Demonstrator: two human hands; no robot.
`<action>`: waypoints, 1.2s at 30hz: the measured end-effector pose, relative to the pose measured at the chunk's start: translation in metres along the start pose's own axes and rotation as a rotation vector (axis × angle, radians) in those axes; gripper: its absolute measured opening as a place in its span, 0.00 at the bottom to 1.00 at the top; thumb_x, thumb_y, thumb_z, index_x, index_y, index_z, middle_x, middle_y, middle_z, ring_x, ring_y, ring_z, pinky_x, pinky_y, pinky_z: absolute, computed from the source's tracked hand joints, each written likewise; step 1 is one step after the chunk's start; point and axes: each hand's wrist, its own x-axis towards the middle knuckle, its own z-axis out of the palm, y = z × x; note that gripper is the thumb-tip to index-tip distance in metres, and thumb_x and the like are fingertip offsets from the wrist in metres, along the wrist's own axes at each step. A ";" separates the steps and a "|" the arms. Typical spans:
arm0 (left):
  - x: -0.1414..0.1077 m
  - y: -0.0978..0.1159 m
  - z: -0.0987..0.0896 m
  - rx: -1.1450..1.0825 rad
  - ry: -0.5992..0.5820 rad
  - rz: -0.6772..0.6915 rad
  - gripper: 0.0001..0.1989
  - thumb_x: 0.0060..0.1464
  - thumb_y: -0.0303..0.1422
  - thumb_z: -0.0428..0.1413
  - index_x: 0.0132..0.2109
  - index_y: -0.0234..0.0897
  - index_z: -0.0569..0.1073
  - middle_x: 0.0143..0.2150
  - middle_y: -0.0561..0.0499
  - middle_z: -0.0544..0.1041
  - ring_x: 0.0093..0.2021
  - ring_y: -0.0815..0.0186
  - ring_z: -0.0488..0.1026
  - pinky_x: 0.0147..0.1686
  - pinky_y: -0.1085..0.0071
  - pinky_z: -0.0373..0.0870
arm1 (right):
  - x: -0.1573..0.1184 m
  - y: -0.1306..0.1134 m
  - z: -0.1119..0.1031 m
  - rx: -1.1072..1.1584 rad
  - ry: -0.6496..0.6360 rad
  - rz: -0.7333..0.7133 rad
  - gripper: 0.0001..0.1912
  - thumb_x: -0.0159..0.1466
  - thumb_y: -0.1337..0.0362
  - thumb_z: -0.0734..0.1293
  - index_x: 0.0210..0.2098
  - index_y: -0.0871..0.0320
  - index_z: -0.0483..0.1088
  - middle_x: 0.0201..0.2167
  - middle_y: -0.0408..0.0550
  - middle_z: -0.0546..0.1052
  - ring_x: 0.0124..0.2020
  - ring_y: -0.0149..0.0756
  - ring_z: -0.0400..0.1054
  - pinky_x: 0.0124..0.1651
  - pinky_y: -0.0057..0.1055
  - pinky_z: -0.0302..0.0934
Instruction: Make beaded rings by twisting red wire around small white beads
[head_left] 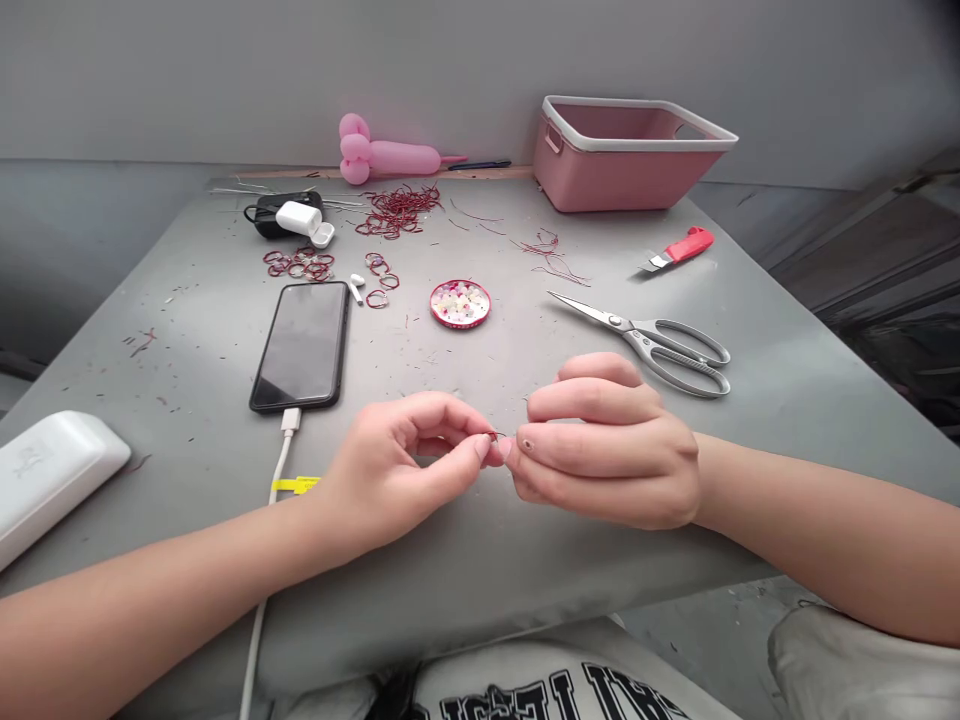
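Observation:
My left hand point(409, 460) pinches a small piece of dark red cord point(493, 436) between thumb and index finger, above the front middle of the grey table. Right beside it, my right hand point(607, 445) has its fingers curled, thumb and fingertips pressed together at the other end of the cord. Most of the cord is hidden by the fingertips. Beyond my hands lies a round red-rimmed dish point(460, 303) of pale and pink beads. Silver scissors point(637, 335) lie behind my right hand, their blades pointing left.
A phone point(301, 345) with a white cable point(279, 470) lies left. Behind are cord rings point(300, 264), a red cord pile point(401, 210), an earphone case point(300, 218) and a pink balloon point(394, 157). A pink basket point(611, 175) and red cutter point(688, 245) are at right; a white device point(56, 475) sits far left.

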 end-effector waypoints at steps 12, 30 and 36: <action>0.007 0.001 -0.008 -0.163 -0.033 -0.186 0.08 0.55 0.37 0.60 0.37 0.36 0.76 0.36 0.49 0.81 0.38 0.66 0.77 0.43 0.68 0.75 | 0.003 0.004 -0.009 0.424 -0.244 0.485 0.07 0.64 0.67 0.64 0.31 0.54 0.73 0.34 0.48 0.76 0.37 0.34 0.70 0.39 0.33 0.64; 0.008 -0.003 -0.008 0.002 0.041 0.016 0.05 0.51 0.31 0.62 0.33 0.36 0.73 0.31 0.54 0.76 0.32 0.69 0.74 0.33 0.74 0.73 | 0.007 0.009 -0.005 1.233 -0.481 1.364 0.09 0.55 0.61 0.72 0.33 0.59 0.75 0.29 0.44 0.76 0.32 0.30 0.68 0.35 0.27 0.63; 0.007 -0.002 -0.007 -0.042 0.025 -0.036 0.06 0.50 0.32 0.63 0.34 0.35 0.74 0.30 0.54 0.77 0.31 0.70 0.74 0.33 0.74 0.73 | 0.007 0.007 -0.005 1.075 -0.466 1.319 0.08 0.58 0.60 0.70 0.33 0.59 0.75 0.26 0.45 0.76 0.27 0.30 0.69 0.27 0.26 0.62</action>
